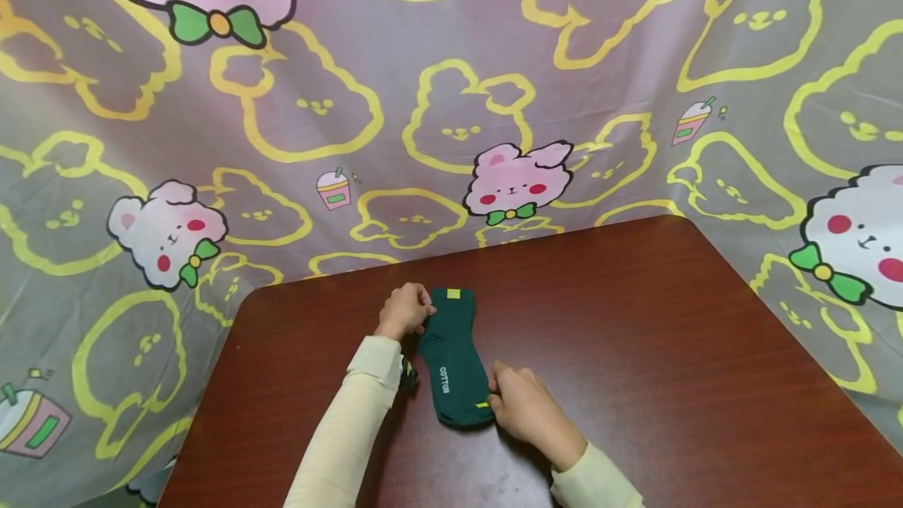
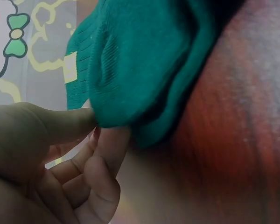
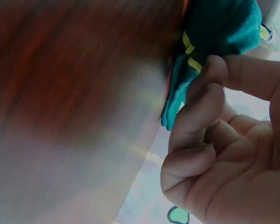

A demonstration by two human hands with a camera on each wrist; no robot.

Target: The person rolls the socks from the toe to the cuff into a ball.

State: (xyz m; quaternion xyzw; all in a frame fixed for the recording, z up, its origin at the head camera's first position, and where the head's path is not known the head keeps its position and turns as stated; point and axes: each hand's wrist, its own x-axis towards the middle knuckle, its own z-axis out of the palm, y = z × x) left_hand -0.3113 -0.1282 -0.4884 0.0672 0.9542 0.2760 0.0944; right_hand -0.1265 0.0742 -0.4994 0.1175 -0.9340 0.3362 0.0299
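A pair of dark green socks [image 1: 455, 351] lies stacked lengthwise on the table, with "COTTON" lettering and a yellow tag at the cuff. My left hand [image 1: 405, 310] is at the left edge near the cuff end. In the left wrist view, the thumb and finger of that hand [image 2: 79, 158] pinch a fold of green knit [image 2: 140, 60], and a second layer hangs behind it. At the toe end, by a small yellow mark, is my right hand [image 1: 529, 410]. Its thumb and index finger [image 3: 217, 70] pinch the sock edge, the other fingers curled in.
The brown wooden table [image 1: 621, 320] reaches back to a curtain [image 1: 395, 124] printed with cartoon animals, which also hangs along both sides. A small dark device [image 1: 408, 376] sits at the left wrist, close to the socks.
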